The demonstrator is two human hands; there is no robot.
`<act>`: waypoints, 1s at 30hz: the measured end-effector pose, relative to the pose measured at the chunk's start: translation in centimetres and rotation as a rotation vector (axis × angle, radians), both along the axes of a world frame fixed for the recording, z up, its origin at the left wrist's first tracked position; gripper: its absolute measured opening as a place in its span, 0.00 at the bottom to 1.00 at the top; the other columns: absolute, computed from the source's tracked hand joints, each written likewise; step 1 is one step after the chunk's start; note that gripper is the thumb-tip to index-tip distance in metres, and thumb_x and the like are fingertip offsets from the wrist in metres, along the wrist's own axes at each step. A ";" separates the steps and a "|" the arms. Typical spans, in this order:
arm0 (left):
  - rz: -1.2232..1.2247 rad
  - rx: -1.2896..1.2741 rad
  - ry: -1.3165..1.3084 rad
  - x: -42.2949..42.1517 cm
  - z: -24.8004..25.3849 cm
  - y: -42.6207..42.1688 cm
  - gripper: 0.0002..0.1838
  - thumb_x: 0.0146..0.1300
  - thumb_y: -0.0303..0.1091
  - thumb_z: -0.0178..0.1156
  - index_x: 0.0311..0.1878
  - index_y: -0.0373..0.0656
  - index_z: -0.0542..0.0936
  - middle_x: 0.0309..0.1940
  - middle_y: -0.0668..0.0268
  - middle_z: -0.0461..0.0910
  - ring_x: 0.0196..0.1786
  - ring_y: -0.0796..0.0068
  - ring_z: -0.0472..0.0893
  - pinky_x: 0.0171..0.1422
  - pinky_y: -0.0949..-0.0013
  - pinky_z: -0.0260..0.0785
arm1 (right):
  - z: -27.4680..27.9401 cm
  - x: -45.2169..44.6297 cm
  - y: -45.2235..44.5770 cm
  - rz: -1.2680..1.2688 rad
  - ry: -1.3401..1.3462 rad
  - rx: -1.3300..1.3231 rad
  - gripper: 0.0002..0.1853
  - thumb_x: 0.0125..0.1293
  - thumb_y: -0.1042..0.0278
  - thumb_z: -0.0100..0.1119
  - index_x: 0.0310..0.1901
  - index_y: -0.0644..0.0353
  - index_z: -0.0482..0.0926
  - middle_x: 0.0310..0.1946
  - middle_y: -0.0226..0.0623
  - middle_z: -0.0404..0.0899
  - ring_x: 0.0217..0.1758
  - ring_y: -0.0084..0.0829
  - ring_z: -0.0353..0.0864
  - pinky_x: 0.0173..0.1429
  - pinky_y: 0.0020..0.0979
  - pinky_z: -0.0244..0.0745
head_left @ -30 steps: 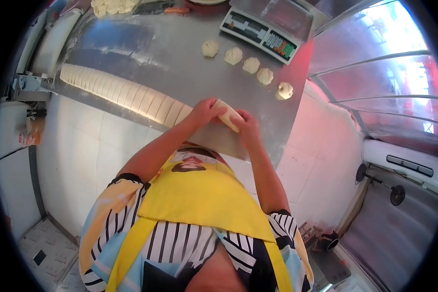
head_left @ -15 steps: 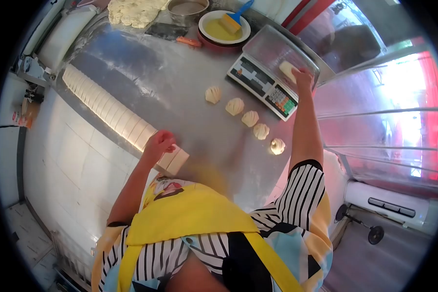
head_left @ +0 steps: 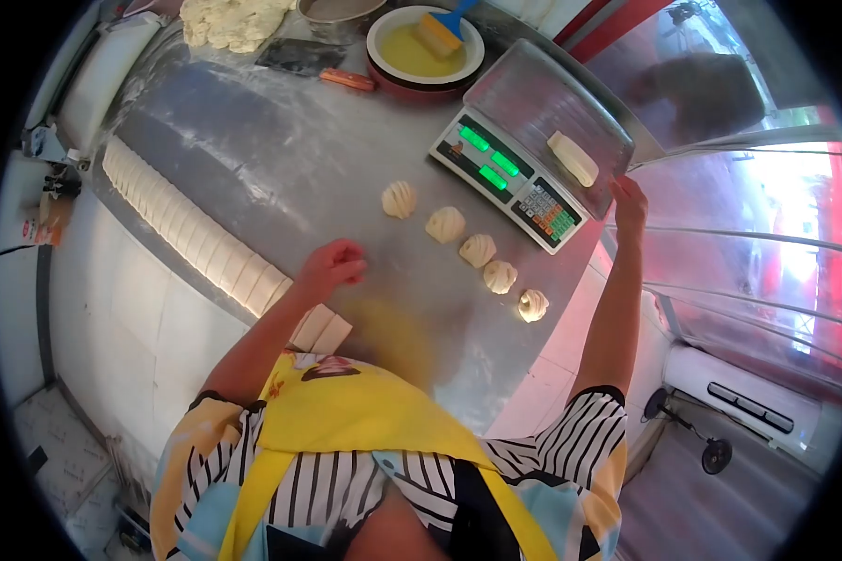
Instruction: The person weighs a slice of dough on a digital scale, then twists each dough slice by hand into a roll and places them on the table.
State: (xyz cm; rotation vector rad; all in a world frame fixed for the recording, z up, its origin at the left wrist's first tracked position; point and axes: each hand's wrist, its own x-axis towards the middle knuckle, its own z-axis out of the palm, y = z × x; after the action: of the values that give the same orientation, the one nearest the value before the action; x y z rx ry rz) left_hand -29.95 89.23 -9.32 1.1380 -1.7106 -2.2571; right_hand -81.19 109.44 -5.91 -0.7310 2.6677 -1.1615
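On the clear tray of the kitchen scale lies a pale dough piece; the scale's green displays are lit. Just off the tray's right corner is my right hand, its fingers apart and holding nothing. My left hand hovers over the metal table, fingers curled; whether anything is inside them is hidden. Beneath my left forearm runs a long row of sliced dough, partly covered by the arm. Several shaped dough knots sit in a slanting line in front of the scale.
At the back stand a bowl of yellow liquid with a blue-handled brush, a metal bowl and a large dough mass. A dark scraper and an orange-red object lie before them on the metal table.
The dough piece went from between both hands to the scale tray, where my right hand let it go and drew back. The scale's displays lit up. My left hand moved off the dough row.
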 end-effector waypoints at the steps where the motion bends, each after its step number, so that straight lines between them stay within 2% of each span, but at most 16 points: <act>1: -0.008 -0.007 0.009 -0.2 -0.5 -0.1 0.11 0.60 0.29 0.60 0.44 0.36 0.74 0.32 0.66 0.76 0.32 0.78 0.78 0.38 0.74 0.74 | -0.1 0.1 -0.3 0.012 0.004 -0.012 0.27 0.54 0.52 0.66 0.49 0.65 0.78 0.44 0.43 0.80 0.48 0.34 0.78 0.52 0.32 0.70; 5: 0.005 0.060 -0.005 -0.1 -1.4 -0.1 0.11 0.60 0.29 0.60 0.44 0.37 0.74 0.32 0.66 0.77 0.31 0.78 0.78 0.38 0.74 0.73 | 0.3 0.3 -2.2 0.044 -0.004 0.048 0.28 0.53 0.51 0.66 0.49 0.67 0.78 0.43 0.44 0.80 0.47 0.35 0.78 0.53 0.31 0.70; 8: 0.027 0.088 0.005 0.2 -1.9 0.0 0.11 0.60 0.29 0.60 0.45 0.37 0.74 0.32 0.65 0.79 0.31 0.78 0.78 0.37 0.75 0.73 | 1.4 0.7 -4.2 0.089 -0.136 0.123 0.29 0.52 0.50 0.67 0.47 0.69 0.78 0.42 0.45 0.80 0.46 0.35 0.78 0.50 0.31 0.71; 11: 0.025 0.084 0.009 0.3 -1.9 0.1 0.11 0.60 0.29 0.60 0.44 0.37 0.75 0.33 0.66 0.79 0.32 0.79 0.78 0.37 0.75 0.73 | -2.5 -1.7 -4.8 0.075 0.088 0.114 0.28 0.50 0.52 0.68 0.47 0.67 0.78 0.37 0.42 0.80 0.41 0.34 0.78 0.44 0.31 0.72; 17: -0.054 0.038 0.028 -0.7 -1.9 0.7 0.11 0.60 0.30 0.61 0.45 0.38 0.76 0.35 0.66 0.78 0.36 0.79 0.78 0.42 0.75 0.73 | -1.2 1.7 -6.3 0.153 -0.166 0.106 0.21 0.46 0.61 0.73 0.36 0.67 0.75 0.28 0.35 0.74 0.31 0.32 0.72 0.36 0.33 0.70; 19: -0.116 -0.029 0.063 -2.4 -1.6 1.8 0.12 0.60 0.30 0.61 0.45 0.37 0.75 0.34 0.68 0.77 0.37 0.79 0.77 0.45 0.75 0.71 | 1.9 5.7 -7.0 0.224 0.048 0.141 0.19 0.46 0.64 0.74 0.32 0.65 0.73 0.27 0.32 0.73 0.30 0.28 0.70 0.34 0.32 0.69; 20: -0.142 0.031 0.125 -3.6 -0.6 2.4 0.13 0.61 0.32 0.60 0.47 0.37 0.75 0.37 0.68 0.77 0.40 0.79 0.77 0.47 0.74 0.71 | 3.0 8.5 -7.1 0.259 0.153 0.160 0.19 0.45 0.66 0.74 0.30 0.64 0.72 0.26 0.30 0.73 0.30 0.26 0.70 0.33 0.31 0.68; 22: -0.149 0.197 0.307 -6.3 1.9 3.7 0.18 0.66 0.37 0.55 0.54 0.37 0.72 0.45 0.65 0.76 0.48 0.76 0.76 0.54 0.72 0.69 | 3.0 14.8 -7.1 0.233 -0.165 -0.196 0.16 0.47 0.70 0.73 0.30 0.61 0.71 0.25 0.26 0.71 0.28 0.19 0.68 0.30 0.25 0.66; 23: -0.129 0.305 0.423 -7.2 2.7 4.3 0.20 0.68 0.39 0.51 0.59 0.37 0.69 0.51 0.62 0.76 0.52 0.73 0.76 0.59 0.71 0.68 | 4.0 19.5 -7.2 0.218 -0.439 -0.338 0.14 0.48 0.73 0.71 0.31 0.59 0.72 0.24 0.24 0.69 0.27 0.15 0.67 0.29 0.21 0.64; 24: -0.060 0.383 0.504 -8.3 2.2 5.0 0.21 0.69 0.41 0.49 0.59 0.36 0.68 0.52 0.62 0.75 0.53 0.71 0.76 0.59 0.70 0.68 | 3.2 23.5 -7.1 0.217 -0.516 -0.365 0.15 0.48 0.73 0.71 0.31 0.60 0.71 0.23 0.24 0.69 0.27 0.15 0.67 0.29 0.20 0.64; 25: 0.010 0.460 0.585 -9.3 1.1 5.5 0.23 0.70 0.43 0.48 0.60 0.36 0.68 0.52 0.61 0.74 0.54 0.70 0.76 0.59 0.69 0.68 | 2.1 27.3 -6.4 0.217 -0.587 -0.346 0.15 0.47 0.73 0.71 0.31 0.60 0.71 0.27 0.25 0.72 0.31 0.16 0.68 0.34 0.21 0.67; 26: 0.082 0.534 0.666 -9.5 0.4 5.6 0.24 0.70 0.44 0.46 0.60 0.35 0.67 0.53 0.60 0.74 0.55 0.69 0.76 0.59 0.68 0.68 | 1.8 31.3 -6.4 0.230 -0.530 -0.406 0.15 0.47 0.74 0.71 0.32 0.60 0.72 0.32 0.27 0.74 0.34 0.18 0.70 0.38 0.22 0.69; 27: 0.091 0.519 0.592 -8.8 0.6 5.4 0.24 0.70 0.45 0.46 0.59 0.35 0.67 0.52 0.59 0.74 0.53 0.68 0.76 0.57 0.67 0.69 | 1.8 34.2 -6.1 0.241 -0.473 -0.465 0.15 0.46 0.74 0.71 0.34 0.60 0.73 0.36 0.29 0.76 0.38 0.20 0.72 0.41 0.24 0.70; 29: 0.102 0.484 0.443 -6.5 1.5 4.5 0.25 0.71 0.47 0.45 0.58 0.35 0.68 0.49 0.57 0.76 0.51 0.66 0.78 0.55 0.65 0.71 | 4.3 35.3 -4.8 0.472 -0.357 -0.257 0.18 0.45 0.75 0.70 0.40 0.60 0.75 0.43 0.30 0.75 0.42 0.22 0.74 0.45 0.26 0.71; 30: 0.017 0.472 0.416 -5.1 1.6 3.6 0.25 0.71 0.48 0.44 0.57 0.35 0.69 0.47 0.57 0.77 0.48 0.66 0.78 0.52 0.65 0.71 | 5.2 35.3 -4.1 0.581 -0.296 -0.157 0.20 0.45 0.76 0.69 0.42 0.59 0.75 0.46 0.30 0.75 0.44 0.24 0.75 0.47 0.27 0.71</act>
State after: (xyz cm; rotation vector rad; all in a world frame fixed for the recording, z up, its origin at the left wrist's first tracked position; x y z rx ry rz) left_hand -35.09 92.84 -7.68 0.6538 -1.0446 -2.7214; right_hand -45.87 105.30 -0.67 -1.1530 1.9456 -1.1979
